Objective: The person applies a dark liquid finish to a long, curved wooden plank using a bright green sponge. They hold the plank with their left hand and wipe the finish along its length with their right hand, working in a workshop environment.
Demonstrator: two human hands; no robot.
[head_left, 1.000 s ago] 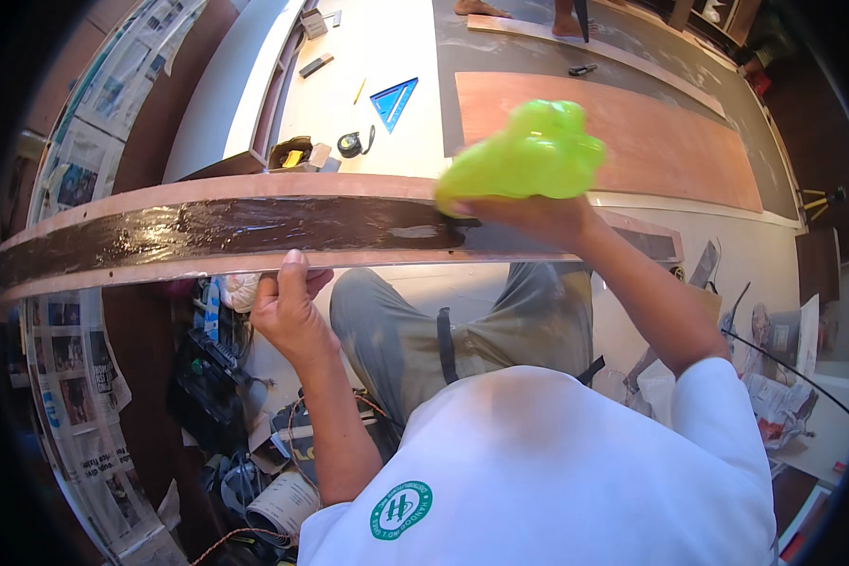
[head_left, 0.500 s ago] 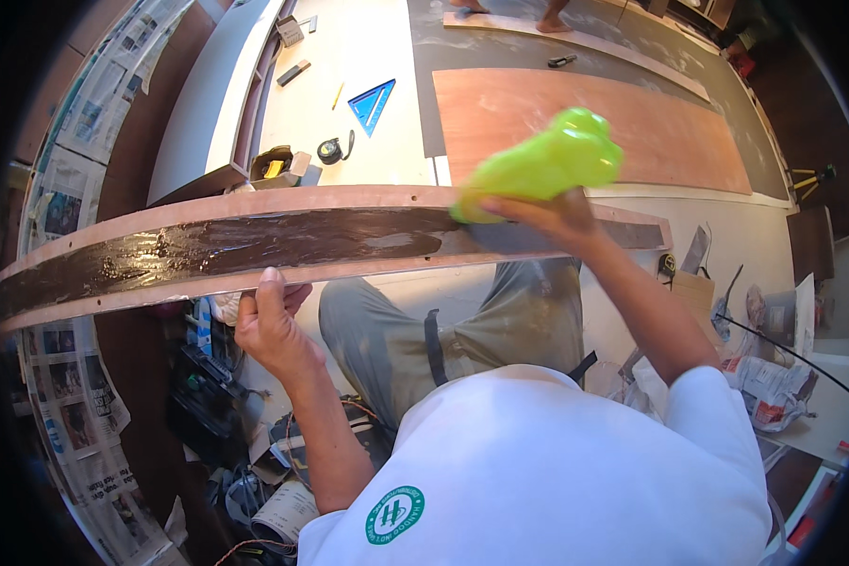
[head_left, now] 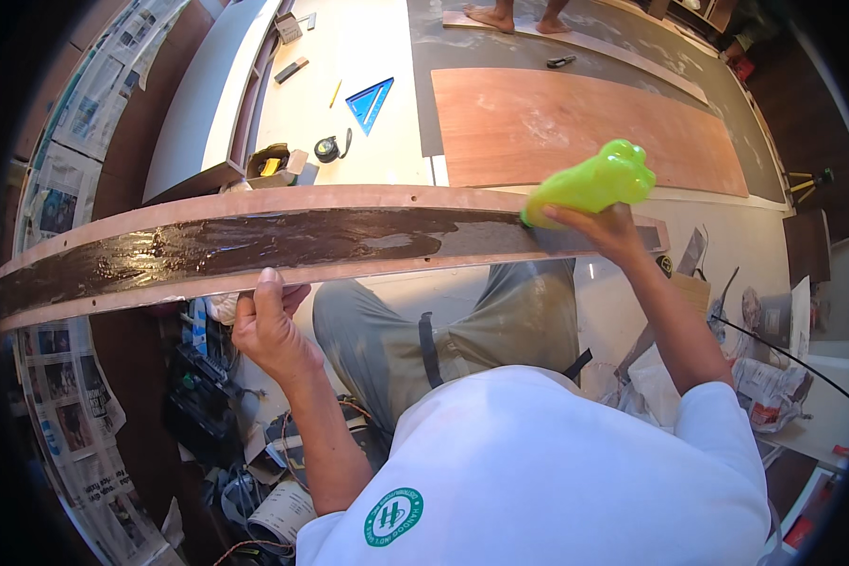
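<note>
A long wooden strip [head_left: 302, 198] lies across in front of me, with a dark brown band [head_left: 486, 241] along its middle. The band's left part is glossy with wet brown coating [head_left: 208, 247]; toward the right it looks duller. My left hand [head_left: 275, 321] grips the near edge, thumb on top and fingers below. In my right hand [head_left: 602, 231] is a lime-green plastic bottle [head_left: 590, 179], tilted with its knobbly base up and right. The bottle's lower left end meets the band, and my fingers partly cover that spot.
Beyond the strip, a pale board carries a blue triangular square [head_left: 370, 104], a tape measure [head_left: 327, 148] and a pencil [head_left: 335, 92]. A reddish plywood panel [head_left: 585, 127] lies farther right, with a person's bare feet [head_left: 514, 21] behind it. Tools and cables [head_left: 203, 387] crowd the lower left.
My right hand and the bottle have moved right along the dark band and slightly nearer to me. My left hand keeps its hold on the edge. The person's feet show more fully.
</note>
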